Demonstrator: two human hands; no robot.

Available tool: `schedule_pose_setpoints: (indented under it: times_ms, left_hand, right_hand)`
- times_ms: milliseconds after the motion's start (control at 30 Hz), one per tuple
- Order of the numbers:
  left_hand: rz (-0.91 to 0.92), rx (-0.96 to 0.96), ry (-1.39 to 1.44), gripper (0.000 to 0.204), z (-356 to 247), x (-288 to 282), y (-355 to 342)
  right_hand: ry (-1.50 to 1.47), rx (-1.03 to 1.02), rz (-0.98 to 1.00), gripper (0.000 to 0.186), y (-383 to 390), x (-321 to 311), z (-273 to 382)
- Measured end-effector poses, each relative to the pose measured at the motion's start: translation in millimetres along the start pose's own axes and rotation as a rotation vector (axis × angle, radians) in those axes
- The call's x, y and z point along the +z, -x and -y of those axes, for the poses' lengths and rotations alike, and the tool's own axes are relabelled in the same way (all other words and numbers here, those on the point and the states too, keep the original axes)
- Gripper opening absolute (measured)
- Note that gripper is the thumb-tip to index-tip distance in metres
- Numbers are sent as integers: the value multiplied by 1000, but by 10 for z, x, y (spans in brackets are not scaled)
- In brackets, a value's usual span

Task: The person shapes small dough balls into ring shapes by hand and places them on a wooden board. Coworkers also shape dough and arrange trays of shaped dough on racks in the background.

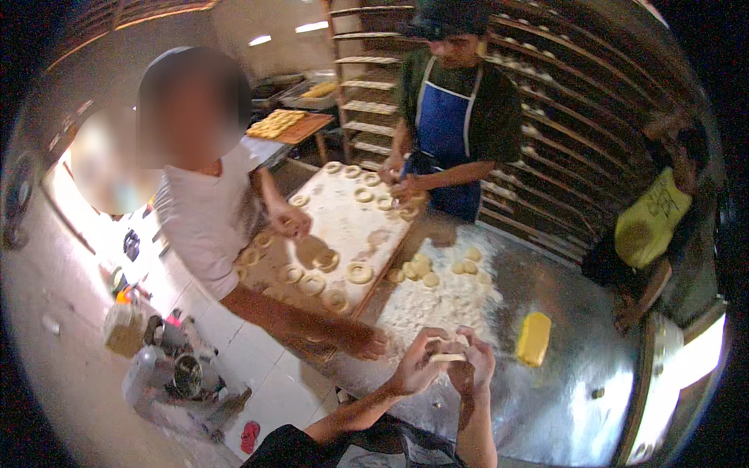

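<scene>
Between my two hands, above the floured near side of the metal table, is a pale flattened piece of dough. My left hand grips its left end with bent fingers. On the other end, the fingers of my right hand are closed. Beyond my hands spreads a patch of white flour, with several small dough balls at its far side. A yellow block, which looks like butter or dough, lies to the right of my right hand.
Dough rings lie on a floured wooden board at the left. A co-worker in a light shirt reaches an arm close to my left hand. Another in a blue apron stands opposite. Tall racks line the back; a person in yellow is at right.
</scene>
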State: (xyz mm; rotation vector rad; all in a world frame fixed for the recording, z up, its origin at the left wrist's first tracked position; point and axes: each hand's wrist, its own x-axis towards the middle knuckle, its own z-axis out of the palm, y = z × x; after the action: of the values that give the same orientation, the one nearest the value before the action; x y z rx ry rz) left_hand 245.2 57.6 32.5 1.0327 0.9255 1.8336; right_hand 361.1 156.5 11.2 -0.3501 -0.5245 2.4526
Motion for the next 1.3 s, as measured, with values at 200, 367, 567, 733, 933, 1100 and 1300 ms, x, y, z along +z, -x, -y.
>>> schedule_pose_setpoints:
  times_ms: [200,367,567,733,933,1100,1300]
  left_hand:
    - [-198,24,-721,26,50,-144,104]
    - [-282,16,-900,31,43,-298,157]
    - [-460,108,-925,22,-157,-601,155]
    - [-467,26,-970,17,-506,-1079,31]
    - [-423,-22,-1038,31,-751,-1673,-249]
    - [-203,-220,-1039,34,-746,-2161,-715]
    - [-63,-95,-950,30,-582,-2438,-1291]
  right_hand:
    - [462,-266,88,60,-52,261,-257]
    - [555,52,77,62,-100,398,-376]
    - [795,-84,136,59,-400,498,-702]
    - [596,-43,158,61,-841,676,-1065]
    - [31,24,376,50,-1339,955,-1400]
    - [1195,-404,92,54,-1871,933,-1489]
    - [1244,-537,-39,55,-2354,746,-1338]
